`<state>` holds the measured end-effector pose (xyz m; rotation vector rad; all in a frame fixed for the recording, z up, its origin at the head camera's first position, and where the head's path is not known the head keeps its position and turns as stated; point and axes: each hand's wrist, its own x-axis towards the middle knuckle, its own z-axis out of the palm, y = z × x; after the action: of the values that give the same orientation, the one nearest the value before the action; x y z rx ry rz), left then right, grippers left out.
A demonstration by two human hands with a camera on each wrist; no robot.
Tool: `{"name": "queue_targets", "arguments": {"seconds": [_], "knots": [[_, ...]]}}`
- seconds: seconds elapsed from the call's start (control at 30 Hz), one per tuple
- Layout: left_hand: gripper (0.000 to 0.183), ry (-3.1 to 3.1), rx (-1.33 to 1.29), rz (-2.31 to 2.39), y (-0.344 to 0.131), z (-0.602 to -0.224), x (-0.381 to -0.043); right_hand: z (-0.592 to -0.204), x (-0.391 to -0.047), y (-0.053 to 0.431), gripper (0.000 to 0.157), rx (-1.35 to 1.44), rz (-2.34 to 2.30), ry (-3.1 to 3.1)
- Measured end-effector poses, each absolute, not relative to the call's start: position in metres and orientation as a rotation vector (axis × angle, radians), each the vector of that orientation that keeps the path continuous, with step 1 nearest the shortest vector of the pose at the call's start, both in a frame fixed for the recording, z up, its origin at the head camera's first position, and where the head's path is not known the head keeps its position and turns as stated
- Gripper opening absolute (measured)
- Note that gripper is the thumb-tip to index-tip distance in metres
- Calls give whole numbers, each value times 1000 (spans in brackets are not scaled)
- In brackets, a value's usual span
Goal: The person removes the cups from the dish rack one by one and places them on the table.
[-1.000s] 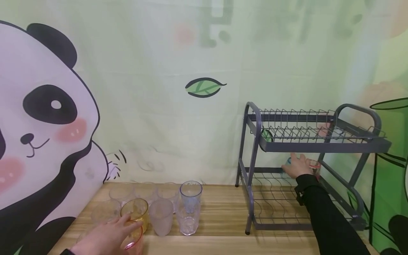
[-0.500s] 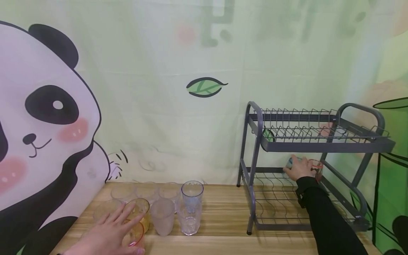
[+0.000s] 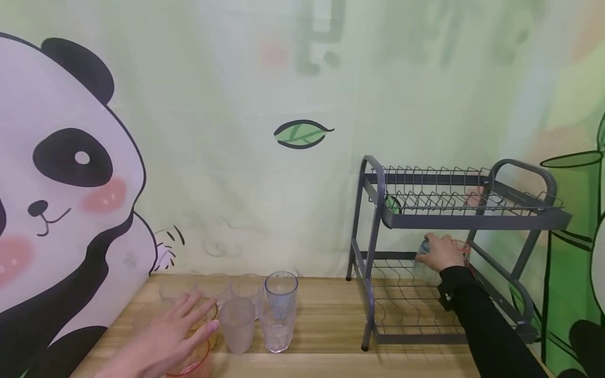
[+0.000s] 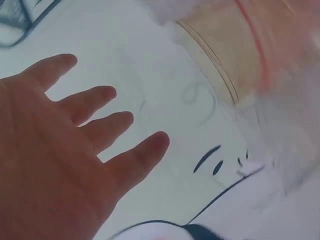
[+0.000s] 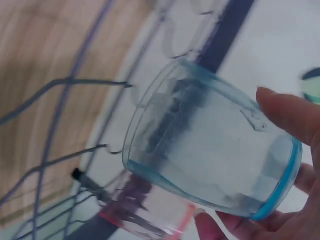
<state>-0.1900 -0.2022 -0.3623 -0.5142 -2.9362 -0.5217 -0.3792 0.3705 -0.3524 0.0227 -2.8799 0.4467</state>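
Observation:
My right hand [image 3: 446,253] pinches a clear glass with a blue band [image 5: 210,142] between thumb and fingers, gripping it near the banded end. The glass is tilted close over the wires of the rack's lower tier, beside a red-rimmed glass [image 5: 150,205]. My left hand [image 3: 165,333] hovers over the glasses at the left of the table, palm down, fingers straight and spread. Below it are a red-rimmed glass [image 3: 196,362] and a yellow-rimmed glass [image 3: 212,315], partly hidden by the hand. In the left wrist view, its fingers [image 4: 135,160] hold nothing.
A grey two-tier dish rack [image 3: 472,221] stands on the right of the wooden table [image 3: 331,315]. Beside the left hand stand a frosted glass [image 3: 238,325], a clear tumbler [image 3: 277,331] and a blue-rimmed glass [image 3: 281,283], with several faint clear glasses behind.
My left hand has lifted off the red-rimmed glass, its fingers spreading and straightening. My right hand stays at the lower tier, its fingers shifting on the blue-banded glass, which shows more now.

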Motion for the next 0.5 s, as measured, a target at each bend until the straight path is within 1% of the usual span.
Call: {"name": "queue_targets", "arguments": {"seconds": [0.17,0.27,0.33,0.4,0.5], "knots": [[57,-2882,-525,-804,-182,-369,-191,-339,-360,367,67,69,495,-2813],[55,-2837,-551,-962,-167,-370,-194,-329,-349,366,72,101,543,-2762],[54,-2799,-589,-1086,-155,-368,-197,-329,-348,372,78,96,637,-2746],[54,-2756,-634,-1199,-142,-366,-202,-349,-362,390,83,67,771,-2686],[50,-2656,-751,-1304,-120,-363,-209,-414,-406,442,83,39,877,-2522]]}}
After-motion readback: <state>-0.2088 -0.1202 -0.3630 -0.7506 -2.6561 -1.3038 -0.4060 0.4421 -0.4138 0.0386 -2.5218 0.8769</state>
